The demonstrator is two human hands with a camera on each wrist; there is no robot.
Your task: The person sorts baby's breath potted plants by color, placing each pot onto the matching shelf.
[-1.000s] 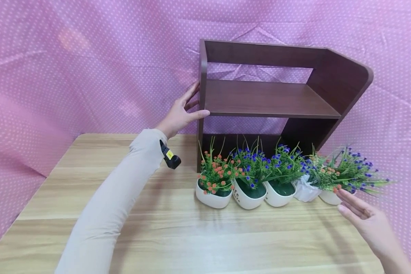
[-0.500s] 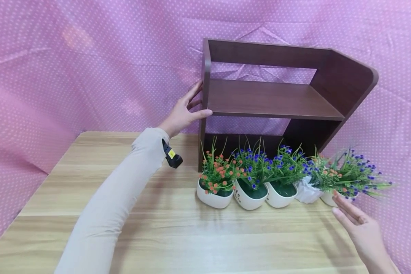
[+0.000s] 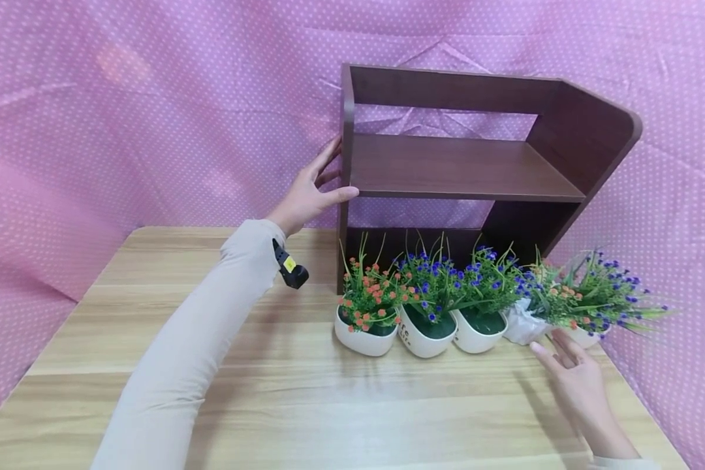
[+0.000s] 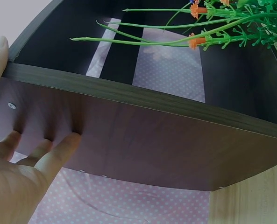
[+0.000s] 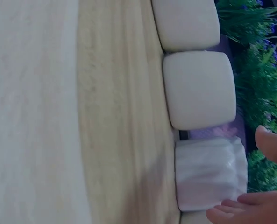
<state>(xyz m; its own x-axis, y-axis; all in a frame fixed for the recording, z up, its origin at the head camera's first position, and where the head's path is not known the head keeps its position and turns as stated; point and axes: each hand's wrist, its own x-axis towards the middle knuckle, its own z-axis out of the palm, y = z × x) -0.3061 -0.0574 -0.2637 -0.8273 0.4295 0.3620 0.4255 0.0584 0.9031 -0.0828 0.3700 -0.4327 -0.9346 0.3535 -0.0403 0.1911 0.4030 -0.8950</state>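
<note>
Where left hand (image 3: 305,197) rests, brown shelf (image 3: 464,166), upright

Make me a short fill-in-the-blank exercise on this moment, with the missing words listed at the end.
1. The left hand has fingertips against the outer side of the shelf and its ____ at the front edge.
2. In the head view, the leftmost pot holds a plant whose flowers are ____.
3. In the head view, the crinkled white pot near the right hand is the ____ from the left.
4. The cloth backdrop is patterned with white ____.

Missing words: thumb; orange; fourth; dots.
</note>
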